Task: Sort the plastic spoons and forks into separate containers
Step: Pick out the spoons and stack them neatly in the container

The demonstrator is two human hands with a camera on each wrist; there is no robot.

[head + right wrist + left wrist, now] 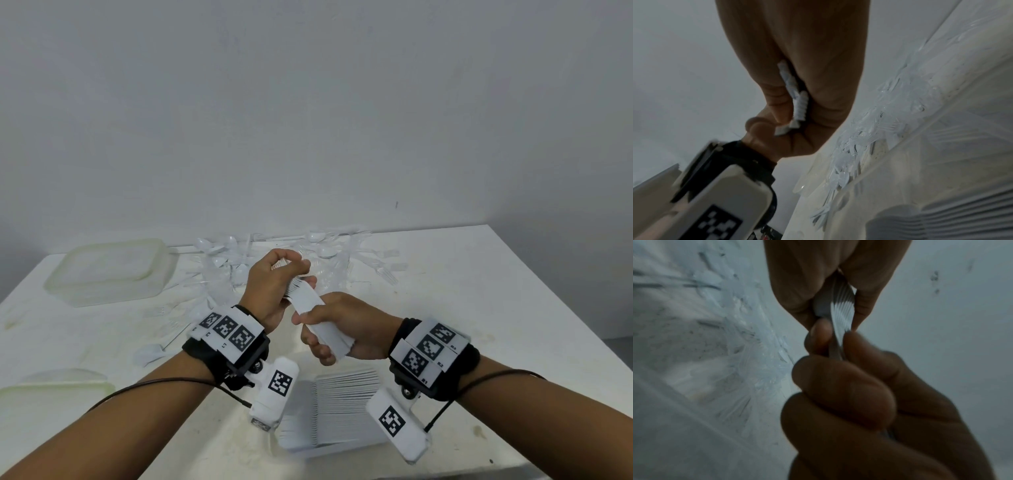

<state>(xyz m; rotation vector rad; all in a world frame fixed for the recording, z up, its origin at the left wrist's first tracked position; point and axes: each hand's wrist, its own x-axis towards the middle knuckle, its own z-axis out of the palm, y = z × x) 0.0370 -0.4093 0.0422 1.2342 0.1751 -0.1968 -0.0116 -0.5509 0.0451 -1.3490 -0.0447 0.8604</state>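
Both hands hold one nested stack of white plastic utensils [308, 305] above the table's middle; I cannot tell whether they are spoons or forks. My left hand [291, 274] grips the far end, where the heads fan out [840, 309]. My right hand [315, 332] is wrapped around the near end. In the right wrist view the left hand [789, 113] is closed over ribbed white ends [799, 104]. A loose pile of clear spoons and forks [274, 260] lies behind the hands. Under the wrists, a container [342, 448] holds neat rows of stacked white utensils [335, 411].
A cloudy rectangular container [109, 270] sits at the back left of the white table [479, 308]. Another translucent container or lid [51, 387] is at the near left edge. A few single utensils [150, 353] lie scattered left of the hands. A wall stands behind the table.
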